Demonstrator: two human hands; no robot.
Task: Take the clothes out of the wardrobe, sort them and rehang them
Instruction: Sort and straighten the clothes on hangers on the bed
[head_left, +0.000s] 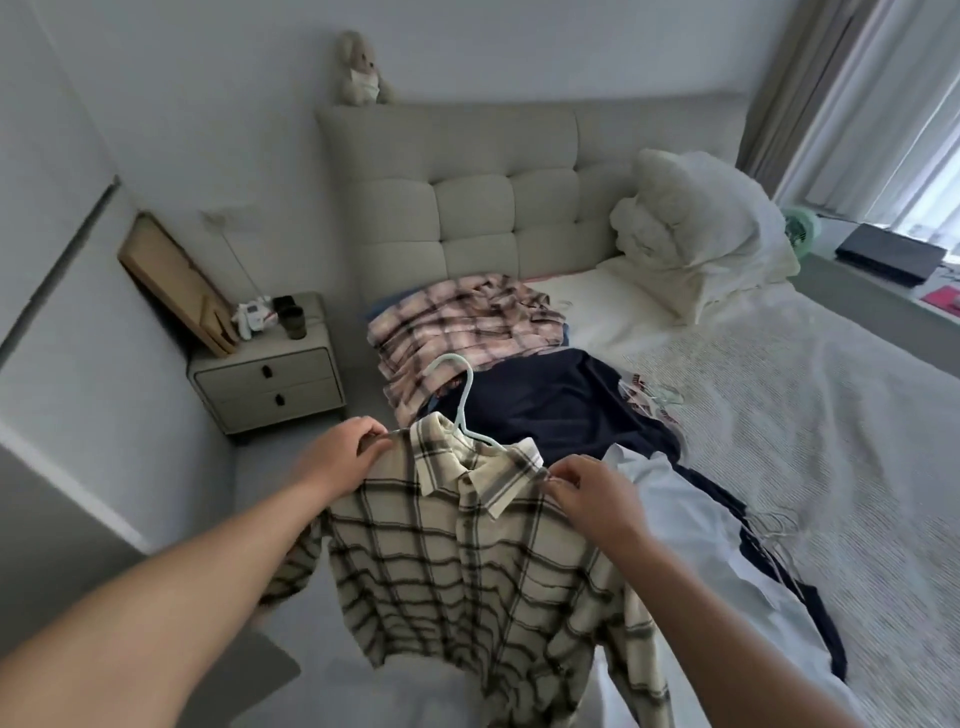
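Observation:
A cream shirt with dark checks (467, 566) hangs in front of me on a pale plastic hanger (464, 400), whose hook sticks up above the collar. My left hand (340, 452) pinches the shirt's left shoulder. My right hand (592, 488) pinches the right shoulder beside the collar. On the bed behind it lie a pink plaid shirt (462, 322), a dark navy garment (561, 405) and a white garment (691, 525), partly overlapping. No wardrobe is in view.
The bed (810, 415) has a grey cover, white pillows (701, 228) and a padded headboard (467, 208) with a teddy bear on top. A bedside table (270, 379) with two drawers stands at left. Loose wire hangers (654, 400) lie by the navy garment.

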